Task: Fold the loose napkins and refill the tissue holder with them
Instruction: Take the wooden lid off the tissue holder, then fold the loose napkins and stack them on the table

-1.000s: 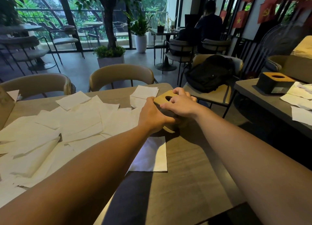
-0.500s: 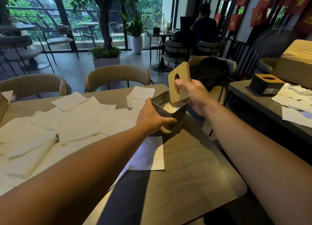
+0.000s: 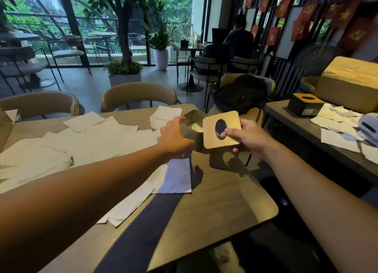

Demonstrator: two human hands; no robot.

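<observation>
The left hand (image 3: pixel 176 133) gripped the near wall of the open metal tissue holder (image 3: pixel 196 135), fingers curled at its rim. The right hand (image 3: pixel 248 138) pinched the wooden lid (image 3: pixel 210 133), thumb at its oval hole, holding it tilted up just beside the holder. The holder stood at the far right corner of the worktop (image 3: pixel 214 201), close to the right edge, with something white showing inside. The lid and right hand hung roughly over that edge, so a slipped pinch would likely drop the lid to the floor. A shove from the left hand could slide the holder off the corner. Loose napkins (image 3: pixel 86 145) covered the worktop's left half beside the left forearm, where a careless sweep could scatter them. One flat napkin (image 3: pixel 178 178) lay near the holder.
</observation>
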